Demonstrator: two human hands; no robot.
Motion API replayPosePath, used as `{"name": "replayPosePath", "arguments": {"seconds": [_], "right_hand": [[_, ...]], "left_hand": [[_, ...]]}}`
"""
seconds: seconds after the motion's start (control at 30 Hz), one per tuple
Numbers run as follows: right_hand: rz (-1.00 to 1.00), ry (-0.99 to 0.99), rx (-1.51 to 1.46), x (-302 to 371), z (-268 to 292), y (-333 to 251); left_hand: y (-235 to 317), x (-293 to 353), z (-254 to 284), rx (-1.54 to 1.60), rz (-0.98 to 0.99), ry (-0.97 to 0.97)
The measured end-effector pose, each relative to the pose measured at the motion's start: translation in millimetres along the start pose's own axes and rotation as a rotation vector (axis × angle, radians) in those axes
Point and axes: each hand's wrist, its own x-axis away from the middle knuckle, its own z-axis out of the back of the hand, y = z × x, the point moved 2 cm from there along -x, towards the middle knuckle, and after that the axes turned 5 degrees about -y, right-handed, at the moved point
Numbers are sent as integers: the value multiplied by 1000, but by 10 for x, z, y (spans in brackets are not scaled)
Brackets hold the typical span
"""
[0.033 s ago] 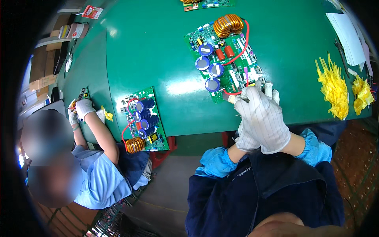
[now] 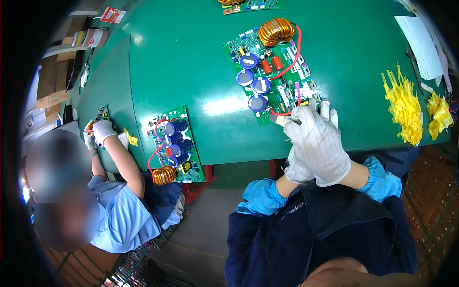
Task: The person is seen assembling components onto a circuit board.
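Note:
My two hands, in white striped gloves, lie one over the other at the bench's near edge. My right hand point(image 2: 321, 148) is on top, its fingers curled inward. Beneath it, my left hand point(image 2: 297, 171) is mostly covered, so its fingers are hard to make out. Whatever might be between them is hidden. Right at the fingertips is the near corner of a green circuit board point(image 2: 287, 52). It carries blue capacitors point(image 2: 261, 85), red components point(image 2: 277, 63), a copper-wound coil point(image 2: 276, 32) and a red wire point(image 2: 299, 45) arching along its right side.
A second circuit board point(image 2: 189, 129) lies to the left near the edge. Bundles of yellow strips point(image 2: 402, 107) and white papers point(image 2: 418, 45) are at the right. A co-worker point(image 2: 124, 205) with gloved hands point(image 2: 103, 131) handles parts at the left. Another board point(image 2: 256, 5) shows at the far edge.

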Motion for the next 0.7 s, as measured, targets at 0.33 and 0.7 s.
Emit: {"name": "replayPosePath", "arguments": {"seconds": [0.33, 0.7], "right_hand": [[134, 46, -205, 177, -58, 167], [105, 196, -356, 244, -98, 287]], "left_hand": [[42, -115, -101, -19, 77, -36], [104, 54, -27, -34, 60, 12]]}}
